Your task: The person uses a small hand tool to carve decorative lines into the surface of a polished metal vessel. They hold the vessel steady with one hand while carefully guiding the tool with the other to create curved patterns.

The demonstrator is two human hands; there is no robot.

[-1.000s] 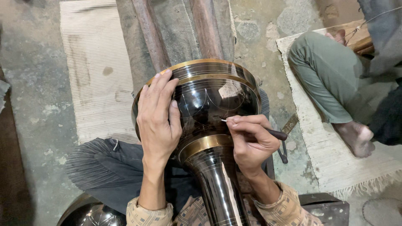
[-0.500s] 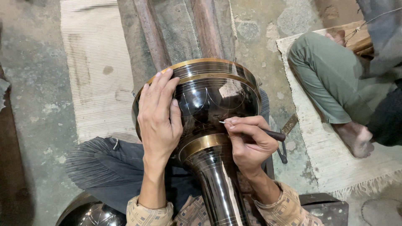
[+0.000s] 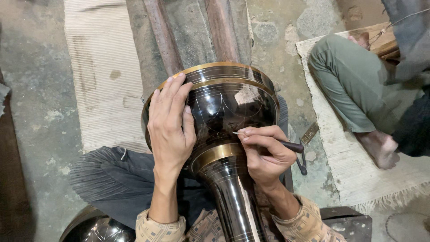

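frame centre: left hand [image 3: 170, 127] spread flat on dark glossy brass-banded metal vase [image 3: 224, 112]; right hand [image 3: 264, 154] pinching thin engraving stylus [image 3: 268, 140]; a few arcs scribed, most of the bowl looks bare.

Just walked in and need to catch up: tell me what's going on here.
A person sits on the floor with a dark, brass-banded vase across the lap. The left hand lies flat on its bowl, steadying it. The right hand holds a scriber like a pen, tip on the dark surface, where thin curved lines show. Another person's leg rests on a mat at right.
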